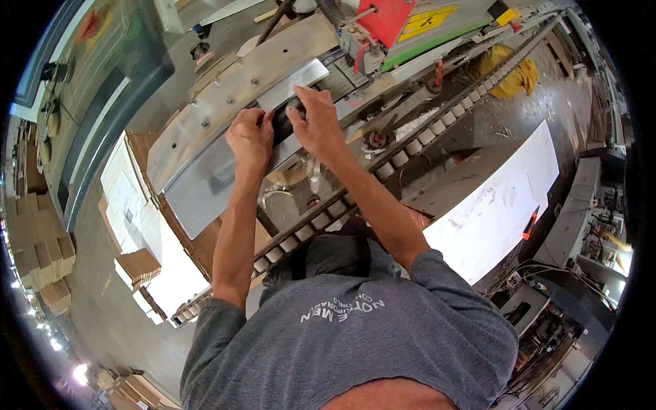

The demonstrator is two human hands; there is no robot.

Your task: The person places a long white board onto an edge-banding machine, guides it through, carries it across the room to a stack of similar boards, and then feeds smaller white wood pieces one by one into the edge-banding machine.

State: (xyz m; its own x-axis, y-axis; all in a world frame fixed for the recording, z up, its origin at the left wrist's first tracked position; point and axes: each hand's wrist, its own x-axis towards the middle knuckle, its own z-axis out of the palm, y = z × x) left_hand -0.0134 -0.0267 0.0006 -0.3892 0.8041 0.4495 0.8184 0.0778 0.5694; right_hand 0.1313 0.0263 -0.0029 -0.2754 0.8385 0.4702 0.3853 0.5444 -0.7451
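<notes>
My left hand (250,137) is closed, its thumb and fingers pinched at the left edge of a thin dark piece (281,126). At the piece's other side is my right hand (317,124), fingers bent, thumb against the dark surface and forefinger reaching over the metal beyond. What the piece is, I cannot make out; my fingers cover part of it. Both hands are over a long, smooth silver metal plate (205,181) on the machine. Behind that plate runs a duller metal panel (184,137) with several bolts.
A rail of white rollers (425,136) crosses between my body and the machine. White sheets (495,205) lie right, with an orange-handled tool (530,224) on them. Stacked cardboard (37,239) stands left. A red guard (386,20) and yellow bag (509,72) are farther right.
</notes>
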